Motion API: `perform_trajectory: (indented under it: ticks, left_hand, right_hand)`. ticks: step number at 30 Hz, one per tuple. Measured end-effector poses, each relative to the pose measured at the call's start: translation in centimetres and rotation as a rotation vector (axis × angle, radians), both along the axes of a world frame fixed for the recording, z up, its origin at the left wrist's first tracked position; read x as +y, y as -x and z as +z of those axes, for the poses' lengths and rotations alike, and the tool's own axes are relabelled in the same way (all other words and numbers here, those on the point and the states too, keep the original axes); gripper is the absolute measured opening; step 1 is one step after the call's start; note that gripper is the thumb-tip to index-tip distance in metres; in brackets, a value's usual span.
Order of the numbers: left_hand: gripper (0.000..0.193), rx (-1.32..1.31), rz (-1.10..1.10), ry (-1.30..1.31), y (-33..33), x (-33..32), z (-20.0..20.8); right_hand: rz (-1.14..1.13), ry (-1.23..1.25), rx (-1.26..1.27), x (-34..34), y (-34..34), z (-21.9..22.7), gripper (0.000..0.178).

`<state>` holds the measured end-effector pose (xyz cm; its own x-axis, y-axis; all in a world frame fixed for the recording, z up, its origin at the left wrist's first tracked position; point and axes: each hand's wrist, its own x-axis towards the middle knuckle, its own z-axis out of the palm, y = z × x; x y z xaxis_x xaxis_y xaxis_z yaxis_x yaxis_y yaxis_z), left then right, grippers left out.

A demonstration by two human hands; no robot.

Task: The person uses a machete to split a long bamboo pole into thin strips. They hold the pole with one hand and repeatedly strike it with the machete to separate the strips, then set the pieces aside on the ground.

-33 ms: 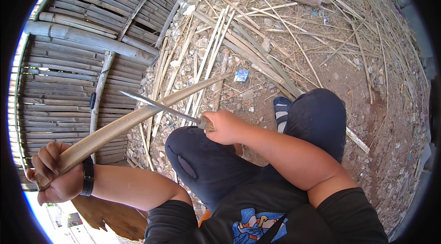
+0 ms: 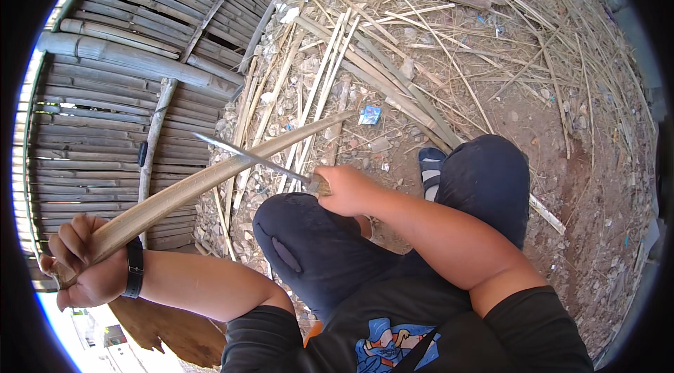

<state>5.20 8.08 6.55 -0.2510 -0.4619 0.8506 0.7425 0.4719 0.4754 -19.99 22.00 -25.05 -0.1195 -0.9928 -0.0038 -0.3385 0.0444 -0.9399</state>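
My hands were apart, left hand (image 2: 98,280) clamped round 1 end of the bamboo strip (image 2: 175,194) slanting out at my left, right hand (image 2: 351,190) gripping the knife (image 2: 277,168); strip seemed light, stiff, probably splintery, best held there.

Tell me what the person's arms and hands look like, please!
The left hand and right hand are both gloveless. A black wrist strap is worn on the left side only. The black sleeves are short, leaving both forearms uncovered.

Fisheye view from head height, looking steeply down, close above the wearer's shirt (image 2: 414,303) and knees (image 2: 484,173), toward the ground (image 2: 516,116) ahead.
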Motion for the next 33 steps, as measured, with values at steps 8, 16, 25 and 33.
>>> perform_trajectory:
  ticks: [8, 16, 25, 33]
  left_hand:
    - [0.039, -0.004, 0.091, 0.002, 0.2, -1.4, 0.8]
    - [0.043, 0.015, 0.065, 0.032, 0.4, -1.7, 0.9]
    - [0.042, 0.012, 0.149, 0.010, 1.7, -0.7, 0.9]
    - [0.043, 0.033, 0.188, 0.020, 2.1, -0.6, 0.6]
  right_hand:
    - [0.002, -0.029, 0.040, 0.0, -0.1, 1.8, 0.037]
    - [-0.040, -0.098, 0.022, 0.0, -0.4, 1.8, 0.038]
    - [-0.047, -0.184, 0.045, -0.8, -0.4, -0.1, 0.036]
    - [-0.135, -0.166, 0.149, -1.2, 0.8, -3.0, 0.047]
